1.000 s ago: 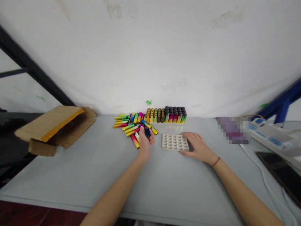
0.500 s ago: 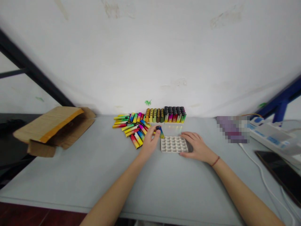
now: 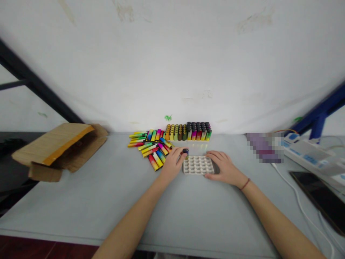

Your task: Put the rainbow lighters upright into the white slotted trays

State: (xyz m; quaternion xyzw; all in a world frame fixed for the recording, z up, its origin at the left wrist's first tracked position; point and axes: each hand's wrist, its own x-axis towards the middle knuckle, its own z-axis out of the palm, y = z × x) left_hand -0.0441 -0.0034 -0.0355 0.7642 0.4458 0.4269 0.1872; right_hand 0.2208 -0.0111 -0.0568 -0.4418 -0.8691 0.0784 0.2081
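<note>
One back tray (image 3: 198, 140) packed with upright lighters (image 3: 198, 132) | front tray (image 3: 198, 165): left hand (image 3: 174, 162) grasping lighter (image 3: 185, 151) at corner | right hand (image 3: 223, 167) gripping side

On your desk (image 3: 107, 201), the tray (image 3: 198, 165) sits between your left hand (image 3: 173, 164) and right hand (image 3: 222, 167); a lighter (image 3: 185, 151) in the left is by its far left corner; loose lighters (image 3: 156, 160) lie left; upright lighters (image 3: 199, 133) stand beyond; a carton (image 3: 55, 144) lies further left, a power strip (image 3: 302, 149) right.
</note>
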